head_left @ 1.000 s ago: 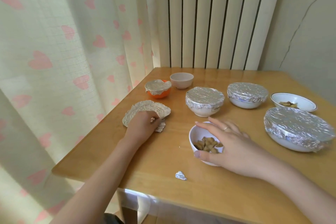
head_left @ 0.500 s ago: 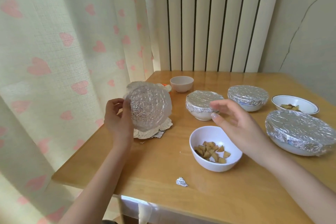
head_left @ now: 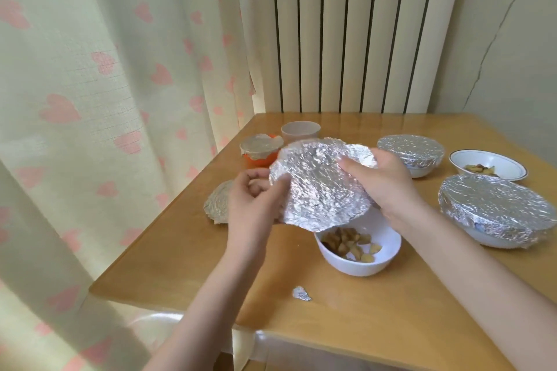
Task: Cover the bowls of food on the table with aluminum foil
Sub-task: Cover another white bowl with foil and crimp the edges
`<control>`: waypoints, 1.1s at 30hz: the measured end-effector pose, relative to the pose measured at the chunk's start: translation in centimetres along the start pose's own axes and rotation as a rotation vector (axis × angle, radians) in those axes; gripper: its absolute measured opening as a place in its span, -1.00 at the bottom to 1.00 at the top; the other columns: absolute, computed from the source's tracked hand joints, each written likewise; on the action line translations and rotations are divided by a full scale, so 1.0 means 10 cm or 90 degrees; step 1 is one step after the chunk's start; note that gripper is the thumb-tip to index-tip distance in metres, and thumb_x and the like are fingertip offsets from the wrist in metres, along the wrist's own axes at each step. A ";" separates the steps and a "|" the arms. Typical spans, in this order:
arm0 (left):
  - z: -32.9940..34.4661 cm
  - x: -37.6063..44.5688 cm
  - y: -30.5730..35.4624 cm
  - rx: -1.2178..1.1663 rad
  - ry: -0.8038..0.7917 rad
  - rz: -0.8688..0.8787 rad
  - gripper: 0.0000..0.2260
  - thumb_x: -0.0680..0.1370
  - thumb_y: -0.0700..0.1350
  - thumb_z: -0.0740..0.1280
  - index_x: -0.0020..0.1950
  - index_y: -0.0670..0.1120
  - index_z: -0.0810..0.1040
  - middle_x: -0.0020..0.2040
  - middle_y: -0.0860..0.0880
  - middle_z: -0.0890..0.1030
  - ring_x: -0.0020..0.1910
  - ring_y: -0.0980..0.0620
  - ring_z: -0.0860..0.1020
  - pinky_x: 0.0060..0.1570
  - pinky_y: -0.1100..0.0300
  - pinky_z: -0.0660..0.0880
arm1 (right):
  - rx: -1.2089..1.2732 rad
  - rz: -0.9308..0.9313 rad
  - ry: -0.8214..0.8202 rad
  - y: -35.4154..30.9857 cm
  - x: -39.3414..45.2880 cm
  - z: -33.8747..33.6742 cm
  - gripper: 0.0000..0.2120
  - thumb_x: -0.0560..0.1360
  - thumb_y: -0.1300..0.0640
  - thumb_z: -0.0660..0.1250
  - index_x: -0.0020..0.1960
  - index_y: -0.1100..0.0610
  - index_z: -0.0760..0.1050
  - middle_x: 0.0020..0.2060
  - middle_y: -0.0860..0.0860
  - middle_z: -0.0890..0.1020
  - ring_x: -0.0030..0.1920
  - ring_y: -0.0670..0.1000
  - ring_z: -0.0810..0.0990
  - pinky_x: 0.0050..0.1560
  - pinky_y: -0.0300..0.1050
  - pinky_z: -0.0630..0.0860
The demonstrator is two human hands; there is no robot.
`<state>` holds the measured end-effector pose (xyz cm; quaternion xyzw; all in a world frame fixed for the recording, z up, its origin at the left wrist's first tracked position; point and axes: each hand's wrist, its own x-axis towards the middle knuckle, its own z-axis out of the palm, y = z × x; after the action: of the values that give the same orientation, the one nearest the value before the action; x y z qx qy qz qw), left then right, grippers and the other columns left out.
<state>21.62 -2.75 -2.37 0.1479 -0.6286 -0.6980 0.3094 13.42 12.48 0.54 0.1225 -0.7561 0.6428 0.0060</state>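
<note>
- Wooden table (head_left: 346,310), glossy top, set into a room corner. Heart-print curtain (head_left: 105,84) hangs along its left edge; a cream ribbed radiator (head_left: 346,30) stands behind the far edge; a cracked wall (head_left: 512,39) is to the right.
- Far-left corner: orange bowl (head_left: 259,158) with a loose foil cap, and just behind it an uncovered pale bowl (head_left: 300,130).
- Left edge: a second crumpled foil piece (head_left: 215,205) lies flat on the wood.
- Far edge, right of centre: foil-covered bowl (head_left: 411,152). Near the right edge: open rimmed dish (head_left: 488,164) with food pieces, and nearer the front a large foil-covered bowl (head_left: 494,209).
- Centre: white bowl (head_left: 358,253) holding brownish food chunks, uncovered.
- Front edge: small foil scrap (head_left: 301,294), well apart from the bowls.
- Round crinkled foil sheet (head_left: 322,184) is held in the air, tilted, just above and behind the white bowl, not touching it.
- Left hand (head_left: 256,199): fingers curled, thumb and fingertips pinching the sheet's left rim.
- Right hand (head_left: 382,181): fingers bent around the sheet's right rim, with the thumb on its upper face.
</note>
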 end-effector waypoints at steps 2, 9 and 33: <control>0.03 -0.10 -0.05 0.050 -0.057 -0.039 -0.67 0.45 -0.24 0.49 0.12 -0.14 0.43 -0.26 -0.09 0.48 -0.49 0.16 0.50 -0.57 0.29 0.40 | -0.125 -0.049 0.036 0.09 -0.07 -0.14 -0.60 0.44 0.00 0.44 0.22 0.07 0.46 -0.03 -0.16 0.56 -0.16 -0.11 0.56 -0.21 -0.14 0.44; 0.06 -0.36 -0.24 0.212 -0.120 -0.039 -0.61 0.39 -0.18 0.55 0.08 -0.02 0.42 -0.20 -0.03 0.49 -0.59 0.14 0.41 -0.58 0.28 0.33 | -0.449 -0.147 0.111 0.42 -0.29 -0.36 -0.71 0.48 -0.04 0.37 0.04 0.05 0.31 -0.29 -0.01 0.58 -0.34 -0.02 0.48 -0.33 -0.04 0.28; 0.22 -0.26 -0.23 0.717 -0.526 0.214 0.27 0.13 0.58 0.29 0.60 -0.04 -0.16 0.60 0.04 -0.01 0.55 0.19 -0.11 0.51 0.13 -0.29 | -0.485 -0.207 -0.257 0.51 -0.24 -0.29 -0.42 0.53 -0.16 0.21 0.50 -0.07 0.19 0.43 -0.11 0.34 0.41 -0.16 0.23 0.25 -0.39 0.13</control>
<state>21.74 0.57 -4.70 -0.0898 -0.9733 -0.2096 0.0264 14.34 16.43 -4.28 0.3513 -0.8956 0.2729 0.0038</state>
